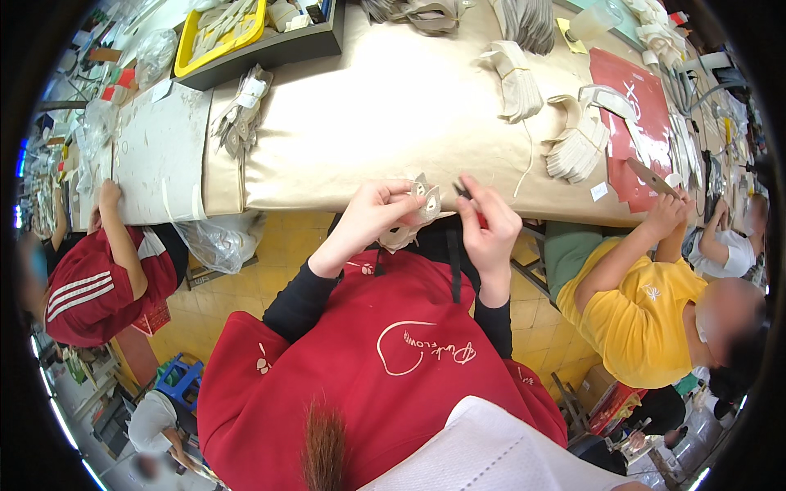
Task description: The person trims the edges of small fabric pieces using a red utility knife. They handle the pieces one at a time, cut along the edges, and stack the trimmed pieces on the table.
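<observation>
Near the front edge of the gold-covered table, my left hand (pixel 372 214) is closed on a small bundle of beige shaped pieces (pixel 428 204) with holes in them. Part of the bundle hangs below the fingers, over my lap. Just to its right, my right hand (pixel 494 229) pinches a small dark-tipped tool (pixel 461 191) with a bit of red showing in the palm. Its tip sits close to the bundle but appears apart from it. Most of the tool is hidden by the fingers, so its exact kind does not show.
A black tray (pixel 299 45) with a yellow tray (pixel 185 61) stands at the far left. Tied beige bundles (pixel 575 151) lie at right beside a red sheet (pixel 612 78); another bundle (pixel 239 114) lies left. Co-workers sit on both sides; the right one holds a flat brown strip (pixel 651 175).
</observation>
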